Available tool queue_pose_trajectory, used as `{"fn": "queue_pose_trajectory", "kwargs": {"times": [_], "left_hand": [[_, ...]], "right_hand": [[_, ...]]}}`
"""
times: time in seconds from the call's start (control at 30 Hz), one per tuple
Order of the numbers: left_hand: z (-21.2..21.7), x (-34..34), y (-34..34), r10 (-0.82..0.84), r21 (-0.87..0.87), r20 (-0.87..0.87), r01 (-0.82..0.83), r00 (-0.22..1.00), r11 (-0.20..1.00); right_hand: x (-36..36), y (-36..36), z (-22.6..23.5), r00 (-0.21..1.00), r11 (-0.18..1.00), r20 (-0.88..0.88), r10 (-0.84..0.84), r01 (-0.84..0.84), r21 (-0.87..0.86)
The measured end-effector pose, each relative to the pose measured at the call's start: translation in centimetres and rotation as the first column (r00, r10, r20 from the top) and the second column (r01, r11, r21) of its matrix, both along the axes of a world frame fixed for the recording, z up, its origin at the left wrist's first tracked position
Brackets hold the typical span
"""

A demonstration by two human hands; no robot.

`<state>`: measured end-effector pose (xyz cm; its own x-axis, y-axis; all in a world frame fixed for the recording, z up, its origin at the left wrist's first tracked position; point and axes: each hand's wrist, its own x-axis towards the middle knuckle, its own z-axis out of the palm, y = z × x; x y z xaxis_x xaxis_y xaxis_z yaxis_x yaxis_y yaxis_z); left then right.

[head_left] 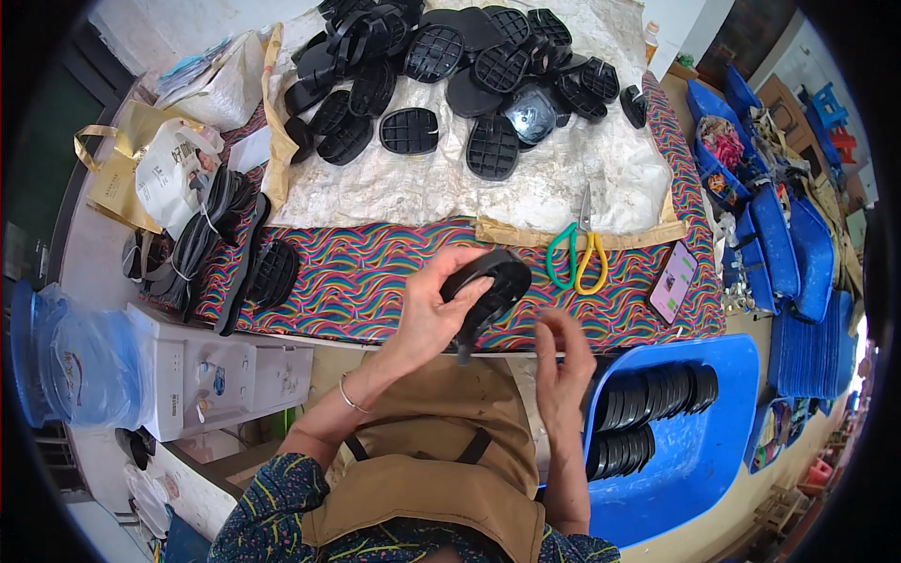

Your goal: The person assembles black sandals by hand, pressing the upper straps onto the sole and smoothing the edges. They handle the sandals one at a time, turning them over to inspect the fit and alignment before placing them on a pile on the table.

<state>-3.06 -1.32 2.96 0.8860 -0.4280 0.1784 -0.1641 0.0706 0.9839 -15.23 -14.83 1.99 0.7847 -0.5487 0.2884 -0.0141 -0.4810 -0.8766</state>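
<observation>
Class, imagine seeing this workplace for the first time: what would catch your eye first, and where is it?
First, probably the heap of black sole pieces with gridded faces, on a stained white sheet at the table's far side. Next, the rainbow-waved tablecloth before it, where green-and-yellow-handled scissors overlap the sheet's edge, right of centre. At lower right, a bright blue tub holds two rows of black pieces.

The left hand (430,298) covers part of the black piece (511,279). The top edge crops the sole pile (469,92); the phone display (673,281) is too small to read.
</observation>
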Motion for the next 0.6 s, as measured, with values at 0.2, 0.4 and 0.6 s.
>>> {"fn": "queue_pose_trajectory", "kwargs": {"times": [0.2, 0.4, 0.6], "left_hand": [[-1.6, 2.2, 0.1, -0.336, 0.413, 0.469, 0.134, 0.817, 0.901], [-0.6, 3.1, 0.7, -0.507, 0.599, 0.29, 0.259, 0.812, 0.758], [-3.5, 2.9, 1.1, -0.426, 0.508, 0.246, 0.259, 0.871, 0.822]], "right_hand": [[3.2, -2.0, -0.2, 0.974, 0.86, -0.034, 0.223, -0.213, -0.464], [1.9, -2.9, -3.6, 0.984, 0.88, -0.009, 0.179, -0.164, -0.445], [1.3, -2.7, -1.5, 0.975, 0.861, -0.078, 0.208, -0.22, -0.458]]}}
